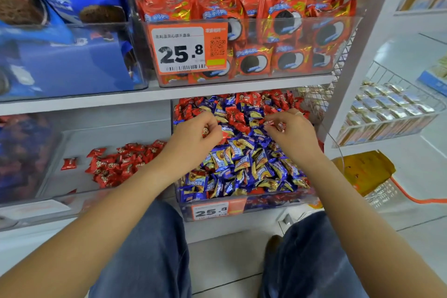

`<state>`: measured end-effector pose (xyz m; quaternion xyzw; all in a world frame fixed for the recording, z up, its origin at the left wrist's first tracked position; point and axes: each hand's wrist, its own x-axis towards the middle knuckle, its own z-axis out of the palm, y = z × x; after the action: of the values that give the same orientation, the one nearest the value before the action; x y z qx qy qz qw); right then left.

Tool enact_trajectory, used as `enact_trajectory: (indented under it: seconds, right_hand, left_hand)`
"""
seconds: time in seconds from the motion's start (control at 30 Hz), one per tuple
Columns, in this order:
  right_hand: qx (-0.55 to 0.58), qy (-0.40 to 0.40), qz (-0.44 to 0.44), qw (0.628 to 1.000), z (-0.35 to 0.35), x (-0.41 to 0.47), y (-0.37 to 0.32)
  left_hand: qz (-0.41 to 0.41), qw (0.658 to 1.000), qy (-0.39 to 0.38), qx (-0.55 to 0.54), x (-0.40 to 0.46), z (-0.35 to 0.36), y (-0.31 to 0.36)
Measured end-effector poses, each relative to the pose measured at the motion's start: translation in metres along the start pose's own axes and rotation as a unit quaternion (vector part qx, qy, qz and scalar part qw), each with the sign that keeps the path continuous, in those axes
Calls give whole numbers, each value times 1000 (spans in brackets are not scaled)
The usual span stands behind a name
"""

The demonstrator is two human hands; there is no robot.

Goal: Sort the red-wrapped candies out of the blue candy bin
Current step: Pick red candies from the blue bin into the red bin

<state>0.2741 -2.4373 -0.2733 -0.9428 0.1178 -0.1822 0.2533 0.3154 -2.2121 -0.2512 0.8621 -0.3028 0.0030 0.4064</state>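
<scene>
Shelf bin (307, 197): left grip (193, 138), right grip (294, 132) each pinch red candy (205, 131).

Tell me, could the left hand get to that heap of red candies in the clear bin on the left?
Probably yes. The left hand already grips a red candy over the blue candy bin; the heap of red candies lies open-topped beside it, nothing between.

blue-and-yellow candies (242, 162), red candies (121, 164), orange price tag (188, 49), blue jeans (154, 249)
</scene>
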Motion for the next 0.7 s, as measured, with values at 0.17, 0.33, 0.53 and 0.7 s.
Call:
enact_trajectory:
  seconds: [0.17,0.33,0.53,0.7]
  right_hand:
    - [4,19,51,999,-4,27,21]
    - [-13,-2,47,999,-2,31,32]
    - [-67,-34,27,997,-4,21,36]
    - [-77,-76,1,994,-3,34,34]
  left_hand:
    - [-12,991,3,133,28,17,3]
    - [-50,939,10,341,69,34,9]
    - [-86,921,-28,380,90,50,9]
    - [-80,926,-15,368,93,53,8]
